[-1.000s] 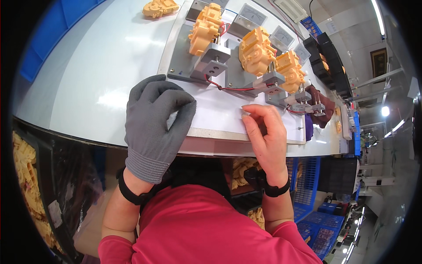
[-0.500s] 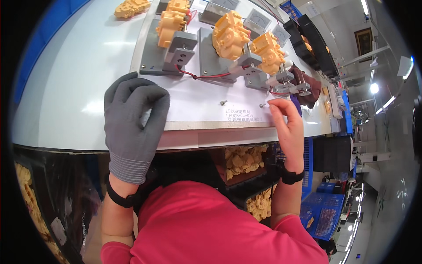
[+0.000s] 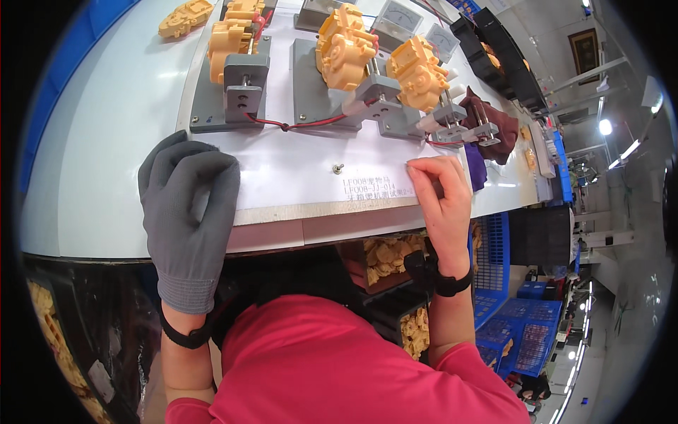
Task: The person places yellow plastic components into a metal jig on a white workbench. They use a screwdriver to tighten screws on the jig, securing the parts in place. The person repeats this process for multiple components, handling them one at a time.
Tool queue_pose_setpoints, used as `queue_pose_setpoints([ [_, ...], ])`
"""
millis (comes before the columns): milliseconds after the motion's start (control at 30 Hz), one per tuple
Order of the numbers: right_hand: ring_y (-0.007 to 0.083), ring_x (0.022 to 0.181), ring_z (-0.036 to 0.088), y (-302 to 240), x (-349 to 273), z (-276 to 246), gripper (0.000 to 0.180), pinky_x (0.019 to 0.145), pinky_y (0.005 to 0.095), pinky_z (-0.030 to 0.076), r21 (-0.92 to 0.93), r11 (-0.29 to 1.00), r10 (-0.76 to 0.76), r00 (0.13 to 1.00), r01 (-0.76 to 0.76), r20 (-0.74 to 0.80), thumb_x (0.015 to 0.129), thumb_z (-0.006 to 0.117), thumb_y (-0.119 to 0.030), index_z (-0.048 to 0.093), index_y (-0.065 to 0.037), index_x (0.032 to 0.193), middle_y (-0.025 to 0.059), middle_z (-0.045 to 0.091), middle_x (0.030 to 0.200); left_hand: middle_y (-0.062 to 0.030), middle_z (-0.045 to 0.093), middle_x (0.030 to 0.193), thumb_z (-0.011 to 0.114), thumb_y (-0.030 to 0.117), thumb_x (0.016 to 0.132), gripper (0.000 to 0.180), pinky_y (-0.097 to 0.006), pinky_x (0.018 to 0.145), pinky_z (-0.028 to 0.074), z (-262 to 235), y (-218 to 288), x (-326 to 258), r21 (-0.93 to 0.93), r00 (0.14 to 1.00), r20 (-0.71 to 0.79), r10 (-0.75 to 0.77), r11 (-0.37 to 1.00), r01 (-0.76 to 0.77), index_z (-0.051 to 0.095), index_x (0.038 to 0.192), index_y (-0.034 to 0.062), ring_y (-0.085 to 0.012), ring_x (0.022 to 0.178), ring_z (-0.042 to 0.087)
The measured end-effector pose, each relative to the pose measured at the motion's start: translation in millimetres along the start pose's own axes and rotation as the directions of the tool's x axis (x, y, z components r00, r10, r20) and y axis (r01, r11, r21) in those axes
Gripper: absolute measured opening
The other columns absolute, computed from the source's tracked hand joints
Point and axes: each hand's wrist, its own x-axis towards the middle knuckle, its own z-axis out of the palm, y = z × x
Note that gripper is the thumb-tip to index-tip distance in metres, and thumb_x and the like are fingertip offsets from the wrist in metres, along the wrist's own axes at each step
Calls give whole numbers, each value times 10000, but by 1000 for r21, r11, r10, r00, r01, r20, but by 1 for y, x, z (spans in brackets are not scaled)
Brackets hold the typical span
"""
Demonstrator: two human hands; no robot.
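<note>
Nearest, under the table's near edge: crated orange parts (image 3: 392,258). L hand (image 3: 180,222), grey glove, was at the white board's (image 3: 282,159) near-L corner, fingers curled; couldn't tell if holding anything. R hand (image 3: 448,212), bare, near R, thumb + index tips close tog.; grip unclear. Small toggle switch (image 3: 337,169) stood betw. hands. Farther: orange housings (image 3: 346,49) on grey fixtures (image 3: 244,78), red/blk wire (image 3: 304,126) slung across; meters (image 3: 399,15) far.

Worn: pink-red shirt (image 3: 304,360); beyond its left sleeve (image 3: 189,411), a black wristband (image 3: 185,336), then a grey glove (image 3: 180,258) with ribbed cuff (image 3: 187,295) on the left hand (image 3: 191,194); beyond its right sleeve (image 3: 466,371), another black band (image 3: 453,285).
</note>
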Motion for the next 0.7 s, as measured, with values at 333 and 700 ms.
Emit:
queue_pose_setpoints([
  [333,215,866,595,2,-2,2,97,744,307,483,-14,1000,25,1000,-26,-17,907,694,-47,688,-29,1002,77,619,933,-88,649,1035,705,34,816,119,-421,994,430,1,0,-1,-1,1000,-4,-7,1000,7,701,934,53,-320,1209,527],
  [700,205,878,598,0,-2,1,117,765,298,491,-7,1000,29,1000,-29,-4,915,687,-49,695,-28,1030,81,616,959,-92,644,1044,710,44,812,127,-422,1013,427,1,-2,-1,15,1000,-2,10,1000,-10,702,938,54,-321,1222,520],
])
